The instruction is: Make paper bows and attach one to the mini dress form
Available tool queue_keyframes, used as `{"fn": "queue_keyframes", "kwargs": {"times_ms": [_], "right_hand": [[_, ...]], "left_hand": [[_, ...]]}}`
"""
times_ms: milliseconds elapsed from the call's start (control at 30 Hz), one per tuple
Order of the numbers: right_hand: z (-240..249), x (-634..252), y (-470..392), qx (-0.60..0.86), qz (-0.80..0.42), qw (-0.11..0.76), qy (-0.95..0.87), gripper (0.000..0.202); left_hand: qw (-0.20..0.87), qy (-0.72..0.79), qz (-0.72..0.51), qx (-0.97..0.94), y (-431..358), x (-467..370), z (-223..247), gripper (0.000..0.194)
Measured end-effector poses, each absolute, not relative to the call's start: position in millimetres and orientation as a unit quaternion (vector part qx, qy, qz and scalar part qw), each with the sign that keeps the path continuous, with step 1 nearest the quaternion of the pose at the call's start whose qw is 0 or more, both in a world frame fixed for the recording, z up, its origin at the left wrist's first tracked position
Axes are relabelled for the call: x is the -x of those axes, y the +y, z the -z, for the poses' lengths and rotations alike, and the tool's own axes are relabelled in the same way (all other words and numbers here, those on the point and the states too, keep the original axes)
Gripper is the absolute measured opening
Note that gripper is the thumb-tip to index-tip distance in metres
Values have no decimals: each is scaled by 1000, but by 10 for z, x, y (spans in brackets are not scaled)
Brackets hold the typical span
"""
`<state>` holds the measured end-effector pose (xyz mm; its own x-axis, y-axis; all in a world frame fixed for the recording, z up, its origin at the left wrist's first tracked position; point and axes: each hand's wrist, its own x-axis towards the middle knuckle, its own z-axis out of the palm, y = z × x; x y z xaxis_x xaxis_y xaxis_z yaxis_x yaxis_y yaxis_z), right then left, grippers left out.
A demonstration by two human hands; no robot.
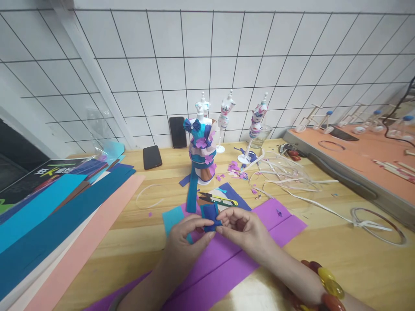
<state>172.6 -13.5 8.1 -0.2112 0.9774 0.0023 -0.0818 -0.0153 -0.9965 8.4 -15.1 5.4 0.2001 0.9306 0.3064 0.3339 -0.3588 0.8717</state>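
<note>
- Strips (81,207) lie well apart.
- Left hand (186,239) pinches blue cloth (210,211) over purple sheet (228,268); uneven pull, I judge, could skew it.
- Snips (223,201) just beyond: a careless reach risks a nick.
- Right hand (248,229) pinches its right side.

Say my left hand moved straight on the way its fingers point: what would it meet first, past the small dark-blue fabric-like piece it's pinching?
Most likely your bare right hand, its fingertips just across the small dark-blue fabric-like piece; exact depth is unclear.
</note>
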Motion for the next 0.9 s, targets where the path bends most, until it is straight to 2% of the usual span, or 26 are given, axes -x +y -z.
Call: {"fn": "queue_keyframes", "kwargs": {"times_ms": [400, 533, 900], "right_hand": [[-27, -1744, -140, 432, -503, 458, -592, 14], [-52, -1764, -130, 420, -422, 451, -665, 10], [-46, -1811, -125, 366, -253, 430, -785, 18]], "left_hand": [[343, 464, -430, -694, -159, -70, -32, 8], [339, 465, -433, -694, -151, -72, -29, 8], [309, 453, -452, -704, -135, -81, -40, 8]]}}
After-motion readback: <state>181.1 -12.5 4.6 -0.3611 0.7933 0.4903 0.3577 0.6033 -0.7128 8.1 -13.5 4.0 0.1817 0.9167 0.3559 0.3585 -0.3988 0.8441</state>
